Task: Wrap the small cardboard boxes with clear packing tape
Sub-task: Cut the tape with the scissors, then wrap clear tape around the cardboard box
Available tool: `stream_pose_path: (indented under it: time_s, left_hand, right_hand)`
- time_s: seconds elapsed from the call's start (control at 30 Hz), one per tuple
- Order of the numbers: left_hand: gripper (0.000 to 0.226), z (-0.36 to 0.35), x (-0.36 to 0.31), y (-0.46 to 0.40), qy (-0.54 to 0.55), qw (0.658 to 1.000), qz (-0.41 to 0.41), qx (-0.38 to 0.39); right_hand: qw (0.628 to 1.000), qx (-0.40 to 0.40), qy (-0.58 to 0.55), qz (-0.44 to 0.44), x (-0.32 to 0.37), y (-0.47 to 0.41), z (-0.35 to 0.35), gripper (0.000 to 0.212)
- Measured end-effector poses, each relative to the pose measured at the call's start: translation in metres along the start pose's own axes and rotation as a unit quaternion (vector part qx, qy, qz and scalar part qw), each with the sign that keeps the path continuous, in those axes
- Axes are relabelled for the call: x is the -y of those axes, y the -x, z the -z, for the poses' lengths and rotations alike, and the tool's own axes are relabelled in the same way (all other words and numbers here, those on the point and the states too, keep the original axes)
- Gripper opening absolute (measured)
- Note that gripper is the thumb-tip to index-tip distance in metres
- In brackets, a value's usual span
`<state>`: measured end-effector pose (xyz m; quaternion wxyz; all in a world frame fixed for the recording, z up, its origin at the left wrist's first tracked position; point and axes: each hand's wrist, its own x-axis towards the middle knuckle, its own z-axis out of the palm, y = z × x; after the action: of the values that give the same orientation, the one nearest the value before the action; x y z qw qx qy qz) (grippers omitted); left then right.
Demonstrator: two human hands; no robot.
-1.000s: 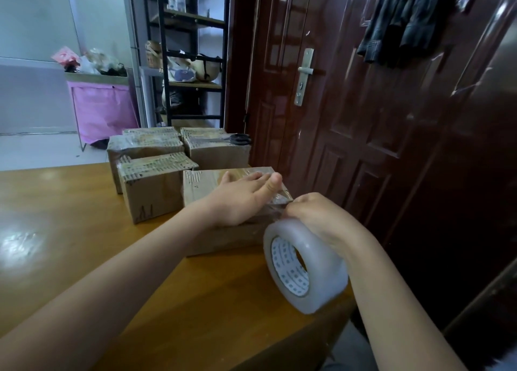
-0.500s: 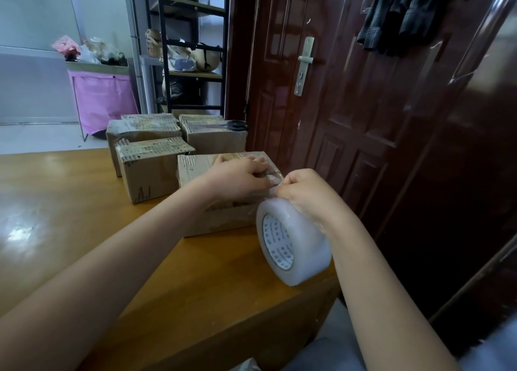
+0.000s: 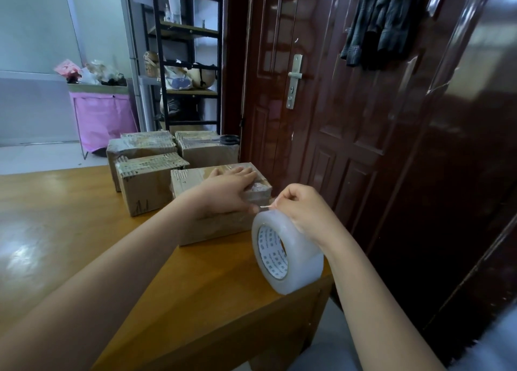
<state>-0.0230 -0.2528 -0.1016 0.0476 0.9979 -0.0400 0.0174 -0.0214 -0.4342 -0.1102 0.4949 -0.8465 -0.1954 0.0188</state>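
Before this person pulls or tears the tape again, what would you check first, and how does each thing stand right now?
1. Left hand pressing the box down: ok.
2. Right hand gripping the tape roll: ok.
3. Tape stuck flat on the box: cannot tell.
4. Box fully on the table: ok.
5. Scissors within reach, on a far box: ok.

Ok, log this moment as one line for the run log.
step: taping nearest box | left hand: flat on box top | right hand: pinching tape at roll | scissors: on rear box
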Motion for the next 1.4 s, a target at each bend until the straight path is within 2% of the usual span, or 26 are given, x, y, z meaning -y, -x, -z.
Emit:
stream_pose_path:
  time_s: [0.07,0.1,0.17,0.23,0.27,0.3,0.33,0.37,0.4,0.43,0.5,0.53,0.6,0.67,0.73,0.8,0.9,1.0,1.13,1.2,1.3,1.4]
  left_hand:
    - [0.062,0.000,-0.002,-0.001,0.063,0.997,0.009,-0.054]
    - [0.056,-0.003,-0.005,-0.001,0.047,0.994,0.013,-0.094]
    - [0.055,-0.013,-0.012,0.000,-0.050,0.989,0.015,-0.140]
    - [0.062,-0.022,-0.017,-0.003,-0.115,0.987,0.010,-0.113]
    - [0.065,-0.022,-0.016,-0.004,-0.099,0.990,0.005,-0.099]
    - [0.067,-0.016,-0.015,-0.002,-0.026,0.995,0.001,-0.096]
    - [0.065,-0.007,-0.014,0.002,0.102,0.989,-0.001,-0.104]
    - [0.060,0.003,-0.011,0.008,0.233,0.963,-0.008,-0.134]
    - [0.052,0.013,-0.006,0.015,0.332,0.923,-0.018,-0.193]
    - [0.043,0.022,-0.001,0.024,0.378,0.887,-0.016,-0.266]
    - [0.031,0.030,0.016,0.043,0.399,0.829,-0.002,-0.393]
    - [0.026,0.029,0.025,0.050,0.407,0.805,0.005,-0.431]
    - [0.020,0.010,0.040,0.061,0.428,0.776,0.037,-0.463]
    - [0.018,-0.018,0.054,0.067,0.459,0.760,0.094,-0.450]
    - [0.027,-0.042,0.063,0.065,0.493,0.758,0.139,-0.404]
    - [0.046,-0.051,0.067,0.061,0.517,0.764,0.164,-0.350]
    - [0.066,-0.050,0.067,0.054,0.579,0.746,0.156,-0.291]
    - [0.070,-0.051,0.063,0.051,0.634,0.722,0.134,-0.241]
    - [0.072,-0.054,0.070,0.049,0.617,0.725,0.127,-0.277]
    - [0.069,-0.056,0.070,0.051,0.596,0.735,0.114,-0.303]
    - [0.088,-0.058,0.073,0.059,0.549,0.761,0.073,-0.338]
    - [0.099,-0.058,0.074,0.069,0.404,0.840,0.041,-0.361]
  right_hand:
    - [1.000,0.000,-0.003,-0.002,0.000,-0.002,0.000,0.014]
    - [1.000,0.000,-0.004,-0.001,0.000,-0.002,-0.001,0.015]
    - [1.000,-0.001,0.002,-0.001,0.000,-0.003,-0.001,0.017]
    - [1.000,-0.003,0.012,0.000,0.001,-0.002,-0.001,0.017]
    - [1.000,-0.004,0.013,-0.002,0.002,-0.001,0.000,0.017]
    - [1.000,-0.004,0.012,-0.003,0.003,0.000,0.000,0.018]
    - [1.000,-0.003,0.015,-0.003,0.003,0.001,0.000,0.018]
    - [1.000,-0.003,0.019,-0.002,0.004,0.002,0.000,0.018]
    - [1.000,-0.006,0.021,-0.002,0.004,0.003,0.000,0.018]
    - [1.000,-0.008,0.017,-0.004,0.004,0.004,0.001,0.017]
    - [1.000,-0.010,0.005,-0.012,0.004,0.005,0.001,0.015]
    - [1.000,-0.011,0.000,-0.014,0.004,0.006,0.002,0.014]
    - [1.000,-0.017,-0.010,-0.013,0.002,0.008,0.005,0.013]
    - [0.999,-0.028,-0.030,-0.010,0.000,0.013,0.007,0.013]
    - [0.997,-0.048,-0.054,-0.003,-0.003,0.016,0.009,0.014]
    - [0.994,-0.073,-0.078,-0.003,-0.007,0.019,0.012,0.016]
    - [0.978,-0.144,-0.149,-0.024,-0.021,0.023,0.013,0.018]
    - [0.936,-0.241,-0.252,-0.058,-0.040,0.023,0.006,0.017]
    - [0.858,-0.327,-0.374,-0.133,-0.062,0.017,-0.016,0.014]
    - [0.841,-0.357,-0.376,-0.153,-0.066,0.016,-0.024,0.019]
    - [0.847,-0.374,-0.348,-0.146,-0.065,0.013,-0.029,0.021]
    - [0.849,-0.380,-0.338,-0.142,-0.067,0.011,-0.029,0.021]
